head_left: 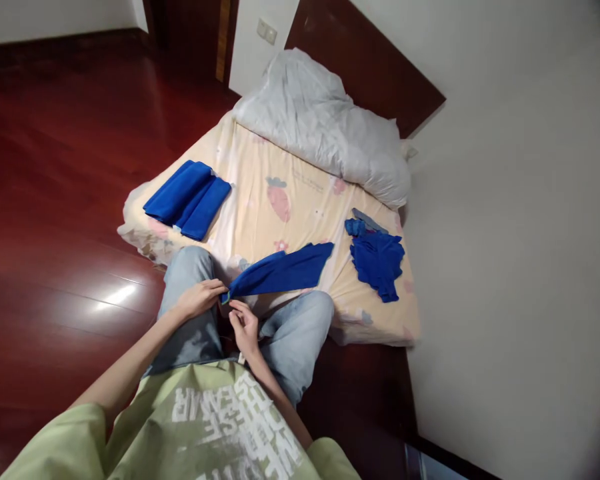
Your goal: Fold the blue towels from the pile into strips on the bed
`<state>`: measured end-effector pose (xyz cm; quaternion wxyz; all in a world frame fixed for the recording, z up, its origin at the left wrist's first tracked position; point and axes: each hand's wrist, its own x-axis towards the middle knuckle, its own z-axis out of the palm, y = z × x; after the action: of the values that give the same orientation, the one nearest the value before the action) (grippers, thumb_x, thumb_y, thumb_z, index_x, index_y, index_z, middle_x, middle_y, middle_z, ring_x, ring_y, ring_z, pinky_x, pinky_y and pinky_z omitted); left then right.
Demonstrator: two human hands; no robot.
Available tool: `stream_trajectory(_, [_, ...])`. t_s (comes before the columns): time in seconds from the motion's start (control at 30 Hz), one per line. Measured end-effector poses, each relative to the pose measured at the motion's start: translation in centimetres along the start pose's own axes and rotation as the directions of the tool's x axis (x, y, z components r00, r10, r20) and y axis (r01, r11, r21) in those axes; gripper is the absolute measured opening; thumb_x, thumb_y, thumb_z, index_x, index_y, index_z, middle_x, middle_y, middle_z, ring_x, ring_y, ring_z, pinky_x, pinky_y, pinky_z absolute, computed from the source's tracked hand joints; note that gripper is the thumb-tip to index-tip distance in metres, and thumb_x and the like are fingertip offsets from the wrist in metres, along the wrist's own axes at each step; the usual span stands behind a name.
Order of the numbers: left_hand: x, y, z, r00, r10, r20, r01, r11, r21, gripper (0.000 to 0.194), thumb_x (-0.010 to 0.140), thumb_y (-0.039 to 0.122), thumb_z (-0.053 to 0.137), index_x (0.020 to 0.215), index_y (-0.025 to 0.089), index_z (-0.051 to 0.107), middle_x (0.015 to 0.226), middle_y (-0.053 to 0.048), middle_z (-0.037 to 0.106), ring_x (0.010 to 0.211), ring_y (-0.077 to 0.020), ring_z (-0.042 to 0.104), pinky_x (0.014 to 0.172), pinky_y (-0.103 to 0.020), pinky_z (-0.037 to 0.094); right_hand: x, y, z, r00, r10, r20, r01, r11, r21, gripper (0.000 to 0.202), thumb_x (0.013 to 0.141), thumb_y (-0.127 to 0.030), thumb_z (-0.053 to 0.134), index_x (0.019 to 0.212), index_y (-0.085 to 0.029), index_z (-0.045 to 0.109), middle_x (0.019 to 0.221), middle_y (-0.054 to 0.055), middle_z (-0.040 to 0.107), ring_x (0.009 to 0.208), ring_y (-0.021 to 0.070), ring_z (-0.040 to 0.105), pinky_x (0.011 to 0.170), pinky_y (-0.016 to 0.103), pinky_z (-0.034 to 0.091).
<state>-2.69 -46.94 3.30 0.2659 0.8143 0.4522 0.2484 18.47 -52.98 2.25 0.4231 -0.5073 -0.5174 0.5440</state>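
Note:
A long blue cloth (pixel 285 272) with thin green edging lies across the near side of the bed, its narrow end drawn toward my lap between my knees. My left hand (pixel 203 299) pinches that end, fingers pressed together on the cloth. Just below and to the right, my right hand (pixel 245 325) is curled, its fingertips closed at the green-edged corner. On the left of the bed rests a stack of folded blue cloths (pixel 187 197). To the right lies a crumpled heap of blue cloths (pixel 377 260).
The bed (pixel 250 160) has a pale yellow sheet with strawberry prints. A bunched white quilt (pixel 320 113) lies against the dark headboard (pixel 365 60). A grey strip (pixel 369 220) sits behind the crumpled heap. White wall (pixel 505 233) stands at the right; reddish wooden floor (pixel 55 200) extends left.

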Motion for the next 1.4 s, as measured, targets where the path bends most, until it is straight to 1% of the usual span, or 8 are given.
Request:
stream_trajectory(0.1, [-0.1, -0.5, -0.1, 0.981, -0.120, -0.151, 0.099, 0.985, -0.142, 0.027, 0.095, 0.024, 0.043, 0.097, 0.019, 0.069, 0.091, -0.008, 0.068, 0.082, -0.0187, 0.065, 0.076, -0.028, 0.051, 1.0, 2.2, -1.7, 0.949, 0.288, -0.129, -0.250, 0.936, 0.248, 0.039, 0.083, -0.051, 0.075, 0.109, -0.022, 0.076, 0.129, 0.012, 0.073, 0.119, 0.0271, 0.068, 0.103, 0.045, 0.056])
stream_trajectory(0.23, [-0.4, -0.3, -0.9, 0.892, -0.333, -0.306, 0.247, 0.925, -0.287, 0.037, 0.097, 0.045, 0.047, 0.080, 0.019, 0.066, 0.075, -0.004, 0.065, 0.072, -0.0179, 0.061, 0.073, -0.028, 0.049, 2.6, 3.8, -3.9, 0.877, 0.481, -0.015, -0.411, 0.764, 0.497, 0.044, 0.082, -0.060, 0.072, 0.108, -0.025, 0.068, 0.133, 0.012, 0.071, 0.125, 0.0267, 0.067, 0.103, 0.051, 0.055])
stream_trajectory(0.47, [-0.5, -0.4, -1.5, 0.749, -0.561, -0.352, 0.312, 0.768, -0.559, 0.047, 0.089, 0.058, 0.060, 0.101, 0.015, 0.073, 0.080, -0.005, 0.072, 0.075, -0.0207, 0.067, 0.073, -0.031, 0.055, 8.5, 2.0, -6.8, 0.876, 0.473, -0.093, -0.315, 0.708, 0.632, 0.021, 0.095, -0.049, 0.064, 0.093, -0.027, 0.063, 0.103, 0.004, 0.067, 0.104, 0.0184, 0.067, 0.102, 0.043, 0.058])
stream_trajectory(0.57, [-0.5, -0.4, -1.3, 0.733, -0.579, -0.357, 0.265, 0.727, -0.634, 0.064, 0.088, 0.058, 0.062, 0.133, 0.012, 0.064, 0.087, -0.006, 0.072, 0.079, -0.0212, 0.069, 0.079, -0.034, 0.058, 10.3, 1.0, -8.4, 0.840, 0.508, -0.193, -0.277, 0.706, 0.651, 0.021, 0.093, -0.034, 0.069, 0.079, -0.026, 0.055, 0.079, -0.001, 0.057, 0.080, 0.0163, 0.062, 0.088, 0.037, 0.062])
stream_trajectory(0.73, [-0.6, 0.0, -1.4, 0.717, -0.599, -0.358, 0.281, 0.717, -0.637, 0.070, 0.090, 0.064, 0.059, 0.140, 0.014, 0.062, 0.109, -0.011, 0.075, 0.088, -0.0227, 0.070, 0.082, -0.036, 0.060, 11.1, -2.1, -12.3, 0.850, 0.425, -0.312, -0.162, 0.773, 0.613, 0.027, 0.086, -0.026, 0.074, 0.074, -0.024, 0.051, 0.075, -0.004, 0.058, 0.074, 0.0136, 0.059, 0.078, 0.031, 0.058])
stream_trajectory(1.03, [0.4, 0.5, -2.1, 0.802, -0.472, -0.367, 0.310, 0.853, -0.419, 0.040, 0.092, 0.052, 0.056, 0.111, 0.018, 0.066, 0.097, -0.009, 0.073, 0.084, -0.0219, 0.067, 0.069, -0.030, 0.054, 11.7, -8.2, -16.5, 0.902, 0.075, -0.425, 0.011, 0.981, 0.196, 0.029, 0.084, -0.042, 0.068, 0.078, -0.025, 0.045, 0.093, 0.001, 0.067, 0.092, 0.0164, 0.065, 0.081, 0.029, 0.053])
stream_trajectory(1.17, [2.1, 3.1, -5.8, 0.867, -0.165, -0.471, 0.130, 0.986, -0.107, 0.023, 0.096, 0.040, 0.057, 0.099, 0.019, 0.067, 0.096, -0.008, 0.068, 0.085, -0.0212, 0.063, 0.080, -0.035, 0.054, 13.3, -9.0, -16.8, 0.887, 0.043, -0.460, 0.058, 0.978, 0.203, 0.031, 0.084, -0.046, 0.069, 0.079, -0.025, 0.047, 0.096, 0.002, 0.067, 0.099, 0.0158, 0.066, 0.088, 0.029, 0.055])
stream_trajectory(1.4, [4.9, 8.8, -12.6, 0.824, 0.173, -0.540, -0.101, 0.982, 0.161, 0.021, 0.098, 0.036, 0.061, 0.084, 0.021, 0.062, 0.097, -0.009, 0.068, 0.103, -0.0245, 0.062, 0.094, -0.044, 0.051, 13.1, -11.3, -12.7, 0.945, -0.163, -0.285, 0.220, 0.958, 0.182, 0.048, 0.084, -0.046, 0.075, 0.125, -0.024, 0.064, 0.143, 0.010, 0.062, 0.136, 0.0227, 0.057, 0.114, 0.045, 0.047])
